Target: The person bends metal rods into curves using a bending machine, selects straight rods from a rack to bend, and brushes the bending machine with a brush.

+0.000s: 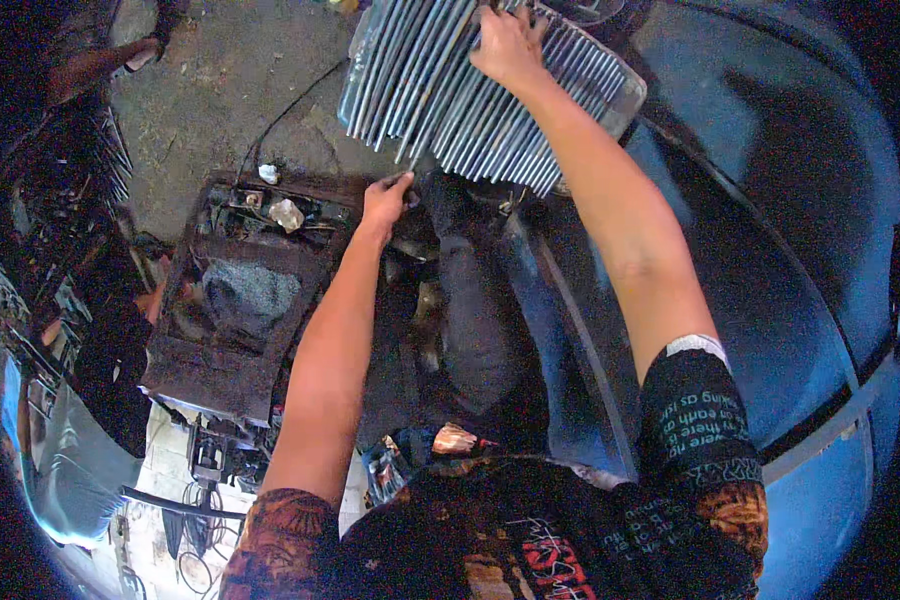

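Note:
Many slim grey metal rods [470, 130] lie side by side in a slanting row on a pale tray [632, 95] at the top. My right hand [510, 48] reaches over them, its bent fingers closed on a rod near the far side. Just below the near ends of the rods is my left hand [385, 207], with thumb and fingers pinched together. Its fingertips come close to one rod end that sticks out past the others. What they pinch, if anything, is too small to make out.
A dark, worn box-shaped stand [210, 370] with a grey patch on top is at left, a pale lump [287, 215] and a white piece [268, 174] near its far edge. A large blue surface [770, 230] fills the right. Another person's arm [100, 70] shows at upper left.

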Demonstrator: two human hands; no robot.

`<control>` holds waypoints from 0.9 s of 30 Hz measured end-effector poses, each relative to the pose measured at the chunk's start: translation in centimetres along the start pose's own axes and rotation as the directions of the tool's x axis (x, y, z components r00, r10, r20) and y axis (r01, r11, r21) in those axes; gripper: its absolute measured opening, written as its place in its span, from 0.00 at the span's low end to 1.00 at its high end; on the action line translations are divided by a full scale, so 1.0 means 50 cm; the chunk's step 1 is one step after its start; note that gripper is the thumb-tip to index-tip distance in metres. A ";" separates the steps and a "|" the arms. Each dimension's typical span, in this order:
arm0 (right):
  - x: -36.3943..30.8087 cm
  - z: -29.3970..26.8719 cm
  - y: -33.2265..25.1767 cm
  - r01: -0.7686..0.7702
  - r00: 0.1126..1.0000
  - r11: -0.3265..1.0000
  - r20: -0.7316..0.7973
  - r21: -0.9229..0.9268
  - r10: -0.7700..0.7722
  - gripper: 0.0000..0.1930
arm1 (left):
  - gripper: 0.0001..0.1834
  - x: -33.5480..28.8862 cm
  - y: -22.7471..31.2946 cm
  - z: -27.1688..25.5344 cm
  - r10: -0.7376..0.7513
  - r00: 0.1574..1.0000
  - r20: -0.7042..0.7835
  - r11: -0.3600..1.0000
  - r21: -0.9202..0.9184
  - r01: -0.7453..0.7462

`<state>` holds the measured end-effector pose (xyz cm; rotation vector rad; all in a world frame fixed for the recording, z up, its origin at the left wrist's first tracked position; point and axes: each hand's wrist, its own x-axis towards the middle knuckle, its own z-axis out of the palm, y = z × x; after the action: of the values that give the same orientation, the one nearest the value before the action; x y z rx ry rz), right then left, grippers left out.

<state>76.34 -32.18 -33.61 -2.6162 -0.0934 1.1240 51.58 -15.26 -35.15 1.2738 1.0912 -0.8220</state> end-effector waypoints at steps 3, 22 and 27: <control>-0.030 0.017 0.004 0.123 0.600 0.915 -0.705 -0.384 -0.377 0.15 | 0.16 -0.047 0.022 -0.020 0.066 0.997 0.038 0.998 0.007 -0.066; -0.390 0.045 -0.213 -0.159 0.977 -0.154 0.133 0.975 -0.164 0.11 | 0.17 -0.543 0.147 -0.195 0.115 0.993 0.015 0.965 -0.238 -0.108; -0.499 -0.058 -0.311 0.022 0.940 -0.081 -0.048 0.996 -0.338 0.11 | 0.15 -0.637 0.112 -0.254 0.375 0.886 -0.273 0.892 -0.153 -0.425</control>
<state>61.95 -22.35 -9.75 -0.9754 0.2622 0.7804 44.82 -4.91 -2.68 1.3777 1.0173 -0.2362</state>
